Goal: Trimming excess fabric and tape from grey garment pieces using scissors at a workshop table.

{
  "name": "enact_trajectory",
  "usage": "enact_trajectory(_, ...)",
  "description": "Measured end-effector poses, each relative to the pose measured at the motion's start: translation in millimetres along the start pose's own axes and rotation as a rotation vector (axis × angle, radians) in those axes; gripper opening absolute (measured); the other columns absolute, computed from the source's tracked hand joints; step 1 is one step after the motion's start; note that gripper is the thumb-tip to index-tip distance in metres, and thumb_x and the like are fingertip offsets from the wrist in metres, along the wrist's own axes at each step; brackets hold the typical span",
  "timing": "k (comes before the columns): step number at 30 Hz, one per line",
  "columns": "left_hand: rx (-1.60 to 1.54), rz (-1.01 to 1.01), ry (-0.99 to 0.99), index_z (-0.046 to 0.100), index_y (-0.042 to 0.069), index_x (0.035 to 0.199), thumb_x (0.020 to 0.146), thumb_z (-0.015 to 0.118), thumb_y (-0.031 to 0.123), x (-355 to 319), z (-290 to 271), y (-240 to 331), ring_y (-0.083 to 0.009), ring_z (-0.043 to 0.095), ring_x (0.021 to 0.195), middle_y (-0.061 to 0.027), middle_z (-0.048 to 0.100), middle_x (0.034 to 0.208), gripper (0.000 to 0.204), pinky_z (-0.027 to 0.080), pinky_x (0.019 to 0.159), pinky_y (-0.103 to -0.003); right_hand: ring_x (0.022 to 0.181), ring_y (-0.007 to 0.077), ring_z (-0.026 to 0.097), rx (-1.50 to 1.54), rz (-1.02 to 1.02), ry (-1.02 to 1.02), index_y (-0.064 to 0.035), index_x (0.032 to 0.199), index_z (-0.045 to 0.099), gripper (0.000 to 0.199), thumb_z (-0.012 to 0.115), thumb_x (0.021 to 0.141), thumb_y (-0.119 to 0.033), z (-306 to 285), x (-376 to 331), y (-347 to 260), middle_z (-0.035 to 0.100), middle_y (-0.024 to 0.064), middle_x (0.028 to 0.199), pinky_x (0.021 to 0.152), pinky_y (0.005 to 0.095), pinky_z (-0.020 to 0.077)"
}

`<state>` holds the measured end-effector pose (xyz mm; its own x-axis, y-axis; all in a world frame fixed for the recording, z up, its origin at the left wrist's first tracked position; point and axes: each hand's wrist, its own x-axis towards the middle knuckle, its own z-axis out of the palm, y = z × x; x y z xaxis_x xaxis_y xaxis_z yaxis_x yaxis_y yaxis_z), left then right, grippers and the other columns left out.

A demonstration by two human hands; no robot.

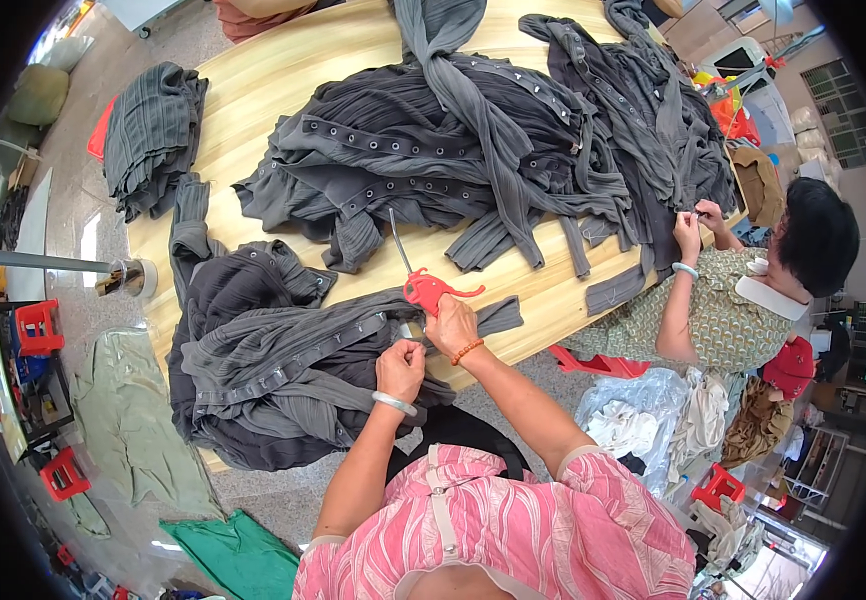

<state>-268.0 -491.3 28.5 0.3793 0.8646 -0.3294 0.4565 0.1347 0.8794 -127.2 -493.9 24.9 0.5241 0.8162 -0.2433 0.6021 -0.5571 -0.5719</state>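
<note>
At the near edge of the wooden table (pixel 283 75), I see my left hand (pixel 400 366) pinched shut on a dark grey ribbed garment (pixel 283 370) with a snap-button strip. My right hand (pixel 450 322) grips red-handled scissors (pixel 423 285), blade pointing away over the table. Across the corner, another person's hands (pixel 695 222) work on more grey garments (pixel 473 150).

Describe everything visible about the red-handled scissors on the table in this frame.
The scissors have bright red, plastic-looking handles and long, slim, grey metal blades. They lie flat on the pale wooden table, blades together as far as can be seen, pointing away from the person toward the heap of grey garments. The right hand rests at the handles; whether its fingers pass through the loops cannot be told. The left hand pinches grey fabric close by.
</note>
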Motion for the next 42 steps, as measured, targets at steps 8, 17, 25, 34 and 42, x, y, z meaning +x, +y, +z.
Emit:
enact_trajectory(8, 0.116, 0.034, 0.028, 0.062, -0.001, 0.072, 0.081, 0.064, 0.014, -29.9, -9.1, -15.8, -0.0074, 0.045, 0.049, -0.0051, 0.05, 0.051, 0.017, 0.038, 0.047, -0.028, 0.079, 0.0407, 0.063, -0.167, 0.098, 0.125, -0.005, 0.095, 0.06, 0.02, 0.052, 0.08, -0.015, -21.6, 41.1, 40.8, 0.065, 0.0234, 0.08, 0.072, 0.0503, 0.05)
enact_trajectory(17, -0.381, -0.085, -0.184, 0.057, 0.0, 0.117, 0.086, 0.066, 0.027, -36.0, -3.3, 8.8, -0.0118, 0.059, 0.075, -0.0086, 0.066, 0.1, 0.042, 0.047, 0.067, -0.024, 0.064, 0.0088, 0.05, 0.385, -0.021, -0.199, -0.0027, 0.084, 0.06, 0.024, 0.075, 0.076, -0.019, -100.5, 63.0, 58.7, 0.055, -0.0014, 0.07, 0.06, 0.0275, 0.0427)
enact_trajectory(25, -1.337, -0.544, -0.126, 0.042, 0.012, 0.128, 0.093, 0.059, 0.03, -0.4, -29.2, 3.7, -0.0315, 0.061, 0.103, -0.0196, 0.057, 0.12, 0.042, 0.051, 0.086, -0.043, 0.045, 0.0025, 0.039, 0.804, 0.283, -0.482, -0.006, 0.098, 0.06, 0.027, 0.075, 0.08, -0.02, -160.1, 34.9, 30.4, 0.053, -0.006, 0.067, 0.041, 0.0193, 0.0314)
enact_trajectory(34, -1.48, -0.374, 0.041, 0.057, 0.008, 0.096, 0.092, 0.057, 0.012, 19.2, -40.2, 7.6, -0.0275, 0.064, 0.096, -0.012, 0.066, 0.1, 0.006, 0.053, 0.085, -0.046, 0.043, 0.001, 0.031, 0.898, 0.307, -0.638, -0.0062, 0.102, 0.062, 0.022, 0.07, 0.084, -0.017, -165.8, 18.6, 18.9, 0.046, -0.0086, 0.066, 0.042, 0.0186, 0.0279)
enact_trajectory(42, -0.191, 0.175, 0.445, 0.055, 0.003, 0.088, 0.088, 0.056, 0.001, -6.4, -89.5, 30.1, -0.0195, 0.061, 0.08, -0.011, 0.063, 0.095, 0.002, 0.05, 0.07, -0.028, 0.073, 0.0188, 0.063, 0.336, 0.192, -0.73, -0.004, 0.092, 0.063, 0.016, 0.063, 0.087, -0.019, -106.9, -26.5, 53.3, 0.061, 0.0056, 0.071, 0.063, 0.0339, 0.053)
